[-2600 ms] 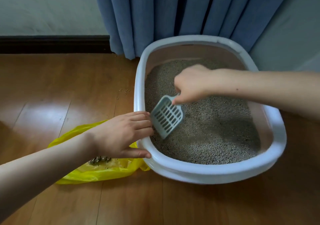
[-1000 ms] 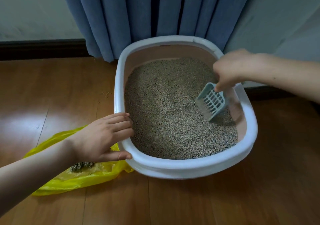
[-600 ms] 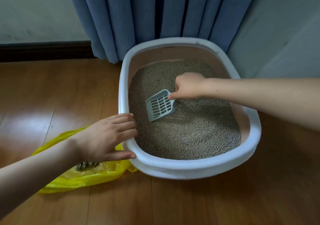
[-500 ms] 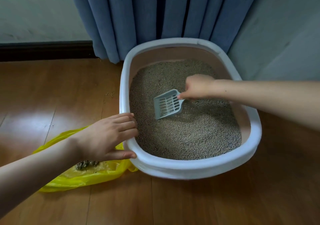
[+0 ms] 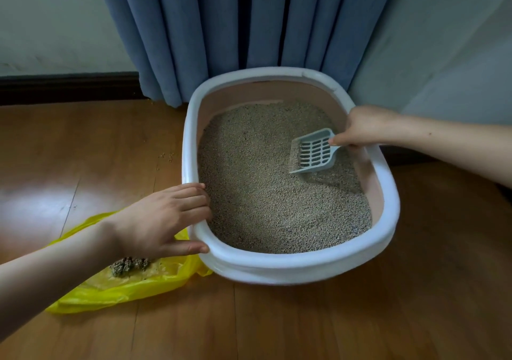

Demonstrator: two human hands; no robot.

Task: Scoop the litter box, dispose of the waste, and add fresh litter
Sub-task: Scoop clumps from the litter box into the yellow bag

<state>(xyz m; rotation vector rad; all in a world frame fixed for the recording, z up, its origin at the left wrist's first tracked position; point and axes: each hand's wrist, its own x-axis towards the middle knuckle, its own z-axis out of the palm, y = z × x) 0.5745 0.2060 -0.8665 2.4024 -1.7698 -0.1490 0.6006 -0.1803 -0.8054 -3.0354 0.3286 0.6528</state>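
A white oval litter box (image 5: 291, 265) with a pinkish inner wall sits on the wooden floor, filled with grey-beige litter (image 5: 266, 193). My right hand (image 5: 363, 128) grips the handle of a pale blue slotted scoop (image 5: 313, 153), whose blade rests on the litter at the box's right side. My left hand (image 5: 160, 221) holds the box's near-left rim, fingers over the edge and thumb along the outside. A yellow plastic bag (image 5: 116, 290) lies open on the floor left of the box, with a clump of waste (image 5: 128, 265) in it, partly hidden by my left wrist.
Blue curtains (image 5: 243, 27) hang right behind the box. A pale wall with a dark baseboard (image 5: 66, 88) runs along the back left. A few stray litter grains (image 5: 166, 157) lie on the floor left of the box.
My right hand has drawn the scoop from the middle of the litter to the box's right side. My left hand has stayed on the rim.
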